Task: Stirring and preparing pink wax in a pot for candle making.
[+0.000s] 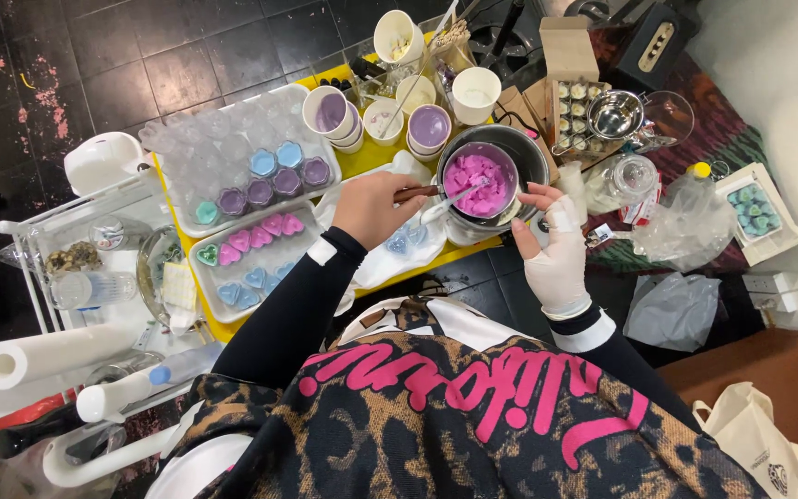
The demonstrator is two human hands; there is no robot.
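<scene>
My left hand [371,208] grips the brown handle of a stirring tool [416,193]. Its tip sits in a cup of lumpy pink wax [477,174] that stands inside a dark metal pot [530,155]. My right hand [554,249], in a white glove, rests at the near rim of the pot with its fingers spread and touching the edge. Both sleeves are black. Just left of my left hand a white tray [203,275] holds pink and blue heart-shaped moulds [256,242].
A second tray of clear flower moulds [233,157] has purple, blue and teal fills. Several paper cups [429,127] stand behind the pot on the yellow table [367,164]. On the right are a small steel pan [615,114], a box of tealights [576,109] and plastic bags [674,310]; on the left, a white cart with a paper roll [43,356].
</scene>
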